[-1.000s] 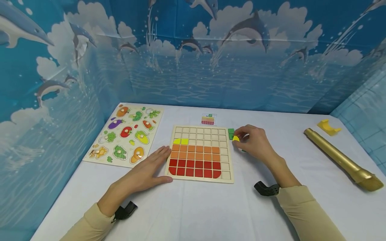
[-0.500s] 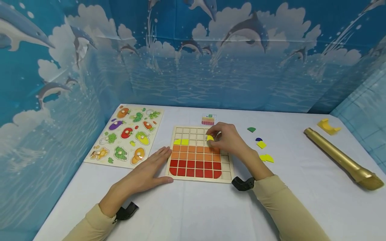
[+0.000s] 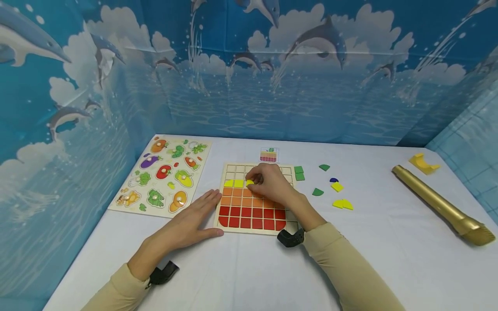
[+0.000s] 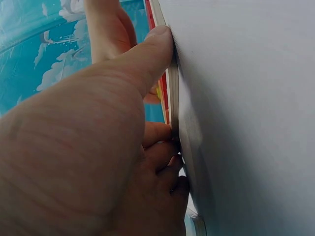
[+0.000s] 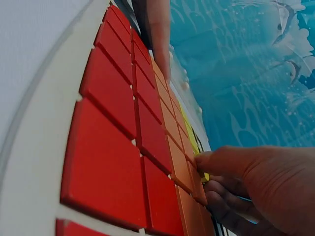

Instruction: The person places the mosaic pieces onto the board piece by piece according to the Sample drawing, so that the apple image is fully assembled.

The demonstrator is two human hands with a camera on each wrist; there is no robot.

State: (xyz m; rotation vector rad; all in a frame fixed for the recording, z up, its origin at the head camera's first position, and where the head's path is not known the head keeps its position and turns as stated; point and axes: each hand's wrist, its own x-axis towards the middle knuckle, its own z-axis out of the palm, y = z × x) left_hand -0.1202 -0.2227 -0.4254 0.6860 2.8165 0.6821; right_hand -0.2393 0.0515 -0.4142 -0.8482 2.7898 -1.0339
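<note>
A wooden grid board (image 3: 240, 169) lies in the middle of the table, with rows of red tiles (image 3: 245, 212) at the front and orange tiles (image 3: 236, 201) behind them. My right hand (image 3: 271, 185) is over the board and pinches a yellow tile (image 3: 250, 183) between thumb and fingers, at the row behind the orange ones. Two yellow tiles (image 3: 234, 183) lie left of it in that row. At the board's left edge rests my left hand (image 3: 188, 222), its fingers extended and touching the edge. In the right wrist view, thumb and fingertips meet at the yellow tile (image 5: 205, 178).
Green tiles (image 3: 299, 173), green quarter pieces (image 3: 317, 191), a dark blue piece (image 3: 333, 180) and yellow tiles (image 3: 342, 204) lie right of the board. A pattern card (image 3: 269, 154) is behind it. Left lies a vegetable puzzle (image 3: 155, 181); far right, a gold microphone-shaped object (image 3: 439, 203) and yellow holder (image 3: 424, 164).
My right hand has moved left from beside the green tiles, carrying the yellow tile over the board to the place beside the two yellow ones. My left hand has stayed at the board's edge.
</note>
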